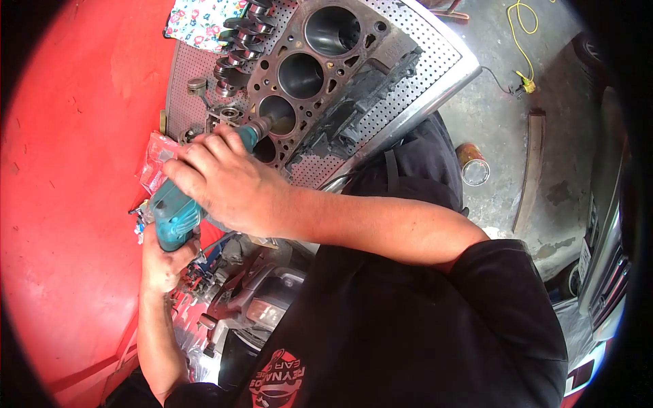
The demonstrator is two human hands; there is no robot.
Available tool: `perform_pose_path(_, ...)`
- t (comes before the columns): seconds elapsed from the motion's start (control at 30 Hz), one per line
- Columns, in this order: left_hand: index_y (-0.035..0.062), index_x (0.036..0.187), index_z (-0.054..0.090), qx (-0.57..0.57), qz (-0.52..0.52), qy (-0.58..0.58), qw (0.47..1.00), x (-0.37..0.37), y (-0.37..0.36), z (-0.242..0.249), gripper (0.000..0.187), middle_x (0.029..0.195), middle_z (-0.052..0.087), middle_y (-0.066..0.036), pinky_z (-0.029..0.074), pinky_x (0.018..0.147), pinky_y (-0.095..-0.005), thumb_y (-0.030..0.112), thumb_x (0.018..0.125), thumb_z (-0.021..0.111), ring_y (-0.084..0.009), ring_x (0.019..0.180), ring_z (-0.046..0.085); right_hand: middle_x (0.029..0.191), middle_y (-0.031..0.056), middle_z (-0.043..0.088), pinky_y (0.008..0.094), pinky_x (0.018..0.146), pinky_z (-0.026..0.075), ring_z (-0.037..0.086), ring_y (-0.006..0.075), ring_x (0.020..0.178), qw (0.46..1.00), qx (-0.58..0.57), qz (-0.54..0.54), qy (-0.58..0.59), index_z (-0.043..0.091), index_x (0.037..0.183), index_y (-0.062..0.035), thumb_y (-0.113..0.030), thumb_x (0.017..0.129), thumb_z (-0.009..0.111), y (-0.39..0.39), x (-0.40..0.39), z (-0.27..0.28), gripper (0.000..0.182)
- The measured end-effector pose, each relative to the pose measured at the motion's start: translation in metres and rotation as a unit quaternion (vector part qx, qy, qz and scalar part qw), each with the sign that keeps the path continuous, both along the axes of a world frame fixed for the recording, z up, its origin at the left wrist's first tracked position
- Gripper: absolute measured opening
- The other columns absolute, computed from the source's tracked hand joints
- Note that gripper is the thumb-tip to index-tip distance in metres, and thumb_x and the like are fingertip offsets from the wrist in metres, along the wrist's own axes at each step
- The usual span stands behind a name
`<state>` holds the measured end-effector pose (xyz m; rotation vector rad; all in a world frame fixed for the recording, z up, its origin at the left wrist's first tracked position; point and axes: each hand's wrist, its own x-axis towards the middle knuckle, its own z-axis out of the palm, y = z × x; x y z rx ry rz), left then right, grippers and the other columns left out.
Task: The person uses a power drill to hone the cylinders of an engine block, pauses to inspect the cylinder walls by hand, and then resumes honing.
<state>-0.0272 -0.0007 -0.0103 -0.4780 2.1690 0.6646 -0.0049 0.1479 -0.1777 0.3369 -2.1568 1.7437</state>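
A teal power drill lies slantwise across the left of the view, its chuck at the mouth of one cylinder bore in the engine block. What is fitted in the chuck goes down into the bore and is mostly hidden. My right hand is closed over the top of the drill's body, near the chuck end. Lower down, my left hand wraps round the drill's rear end. Other open bores of the block show above and below the one at the chuck.
Beside the block lie a crankshaft, a floral cloth and a piston on the perforated metal bench. A red wall stands left. On the floor are a can and a yellow cord.
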Motion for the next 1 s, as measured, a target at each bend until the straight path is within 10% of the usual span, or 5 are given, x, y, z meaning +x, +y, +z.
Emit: perform_pose_path(1.0, -0.0013, 0.099, 0.064, -0.008, 0.040, 0.020, 0.999, -0.010, 0.016, 0.026, 0.028, 0.079, 0.062, -0.003, 0.048, 0.060, -0.0262, 0.001, 0.071, 0.067, -0.0118, 0.065, 0.058, 0.123, 0.0185, 0.059, 0.0508, 0.106, 0.037, 0.057, 0.0335, 0.113, 1.000, -0.003, -0.011, -0.015, 0.055, 0.132, -0.0025, -0.016, 0.090, 0.059, 0.003, -0.010, 0.024, 0.044)
